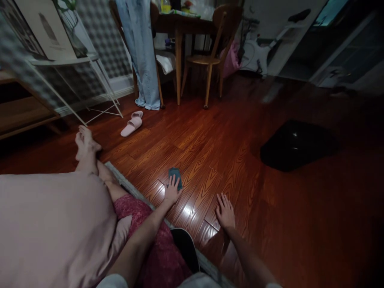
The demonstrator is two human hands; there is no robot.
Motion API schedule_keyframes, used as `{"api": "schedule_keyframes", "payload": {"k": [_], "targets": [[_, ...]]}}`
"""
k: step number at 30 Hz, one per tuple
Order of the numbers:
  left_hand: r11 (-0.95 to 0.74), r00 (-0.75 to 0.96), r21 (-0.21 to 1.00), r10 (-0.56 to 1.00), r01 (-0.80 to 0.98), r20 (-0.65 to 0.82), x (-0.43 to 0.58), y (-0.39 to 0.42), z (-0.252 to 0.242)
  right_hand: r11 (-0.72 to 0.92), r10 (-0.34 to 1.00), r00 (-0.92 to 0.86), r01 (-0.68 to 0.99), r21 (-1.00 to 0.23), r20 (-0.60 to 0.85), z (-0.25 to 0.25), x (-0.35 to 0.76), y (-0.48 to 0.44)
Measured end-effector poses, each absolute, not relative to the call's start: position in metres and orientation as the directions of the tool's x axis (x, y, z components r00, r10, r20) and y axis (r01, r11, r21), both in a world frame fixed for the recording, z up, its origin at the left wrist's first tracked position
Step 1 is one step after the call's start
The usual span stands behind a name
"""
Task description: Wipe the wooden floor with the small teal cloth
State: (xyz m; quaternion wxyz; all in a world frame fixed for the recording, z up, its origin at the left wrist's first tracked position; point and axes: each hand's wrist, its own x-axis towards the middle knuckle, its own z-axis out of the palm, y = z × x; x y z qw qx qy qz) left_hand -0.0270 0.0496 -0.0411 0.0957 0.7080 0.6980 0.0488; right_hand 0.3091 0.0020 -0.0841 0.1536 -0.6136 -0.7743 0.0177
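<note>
On the glossy reddish wood floor lies a small dark teal cloth, folded or bunched. My left hand rests over its near part with the fingers stretched out and spread; the palm hides some of the cloth. To the right, my right hand is on or just above the bare boards, fingers extended, with nothing in it. Whether its palm presses on the floor I cannot tell.
A large pinkish pillow covers the left foreground. Beyond it are pink slippers, a white stand, and a wooden chair by a table. A black bag-like object sits right; an exercise bike stands behind.
</note>
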Motion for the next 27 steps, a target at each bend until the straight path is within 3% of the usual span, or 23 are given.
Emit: {"api": "schedule_keyframes", "payload": {"k": [4,11,15,18,23,27], "targets": [[-0.029,0.048,0.18,0.993,0.983,-0.105,-0.031,0.037,-0.045,0.232,0.959,-0.19,0.953,-0.195,0.211,-0.084,0.307,0.003],[-0.474,0.529,0.274,0.83,0.837,-0.177,0.023,0.001,-0.042,0.213,0.962,-0.168,0.956,-0.202,0.215,-0.081,0.303,0.004],[-0.569,0.628,0.306,0.765,0.763,-0.142,0.039,0.003,-0.038,0.213,0.959,-0.165,0.957,-0.199,0.231,-0.082,0.303,0.005],[-0.441,0.488,0.266,0.86,0.857,-0.148,0.023,0.02,-0.035,0.213,0.957,-0.165,0.958,-0.19,0.238,-0.084,0.304,0.005],[-0.002,0.019,0.165,0.995,0.986,-0.101,-0.028,0.039,-0.036,0.215,0.955,-0.168,0.96,-0.181,0.246,-0.087,0.305,0.007],[0.031,-0.005,0.14,0.984,0.99,-0.177,-0.035,0.026,-0.035,0.22,0.952,-0.167,0.957,-0.191,0.256,-0.09,0.306,0.008]]}}
